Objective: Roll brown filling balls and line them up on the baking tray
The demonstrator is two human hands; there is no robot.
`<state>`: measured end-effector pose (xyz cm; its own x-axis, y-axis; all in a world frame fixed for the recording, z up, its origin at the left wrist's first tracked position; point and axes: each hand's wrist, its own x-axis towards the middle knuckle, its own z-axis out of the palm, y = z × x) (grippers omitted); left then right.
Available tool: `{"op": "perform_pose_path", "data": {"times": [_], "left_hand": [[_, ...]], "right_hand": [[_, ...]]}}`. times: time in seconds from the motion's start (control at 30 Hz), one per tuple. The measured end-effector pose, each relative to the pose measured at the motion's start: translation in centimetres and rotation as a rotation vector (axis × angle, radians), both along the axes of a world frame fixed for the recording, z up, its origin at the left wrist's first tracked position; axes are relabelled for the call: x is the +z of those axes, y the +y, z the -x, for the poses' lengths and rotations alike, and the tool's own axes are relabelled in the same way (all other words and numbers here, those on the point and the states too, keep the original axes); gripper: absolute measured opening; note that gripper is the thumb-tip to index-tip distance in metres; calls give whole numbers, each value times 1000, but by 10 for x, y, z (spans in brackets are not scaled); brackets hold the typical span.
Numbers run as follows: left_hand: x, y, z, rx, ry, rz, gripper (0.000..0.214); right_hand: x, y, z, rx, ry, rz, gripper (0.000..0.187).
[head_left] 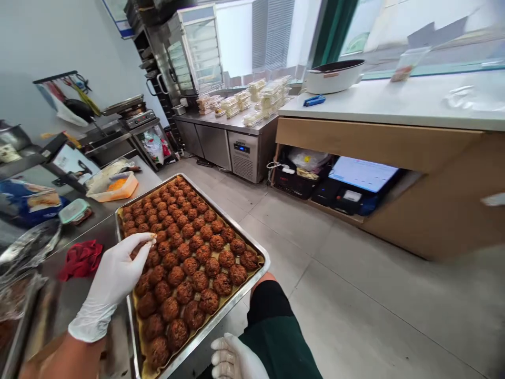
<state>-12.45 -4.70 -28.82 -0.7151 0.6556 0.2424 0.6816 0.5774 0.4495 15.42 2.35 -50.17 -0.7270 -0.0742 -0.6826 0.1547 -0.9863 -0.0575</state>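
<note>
A metal baking tray (258, 252) lined with paper holds several rows of round brown baked balls (197, 247); it rests on a steel counter and overhangs its edge. My left hand (112, 281), in a white glove, hovers over the tray's left side with fingertips pinched on a small pale bit (152, 241). My right hand (232, 358), also gloved, sits low at the tray's near corner, fingers curled, seemingly under the tray's edge. What it grips is hidden.
A red cloth (81, 259) lies on the steel counter (67, 295) left of the tray. An orange-lidded container (114, 187) and a small green-lidded tub (73, 210) stand behind. A wooden counter (394, 147) with a screen is at right; tiled floor lies between.
</note>
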Motion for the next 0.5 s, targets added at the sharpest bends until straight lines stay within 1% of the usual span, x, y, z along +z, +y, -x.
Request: {"op": "perform_pose_path", "data": {"times": [0.03,0.1,0.17,0.23,0.3,0.37,0.43,0.5], "left_hand": [[-2,-13,3,-4,15,79,26],[-10,-35,3,-89,11,308,24],[-21,-51,-4,-171,16,543,23],[-33,-61,-16,-180,47,682,24],[-43,-67,-29,-144,91,724,25],[-51,-69,-40,-106,120,730,28],[-56,-70,-46,-71,132,723,30],[-60,-69,-45,-39,111,706,30]], "right_hand": [[2,0,0,8,9,5,42],[5,0,-1,25,9,5,34],[7,-1,-2,45,-13,-2,27],[9,-2,-3,60,-34,-17,25],[11,-5,-4,83,-59,-43,28],[15,-9,-5,107,-83,-65,28],[18,-14,-4,119,-87,-73,25],[19,-19,-3,128,-67,-77,25]]}}
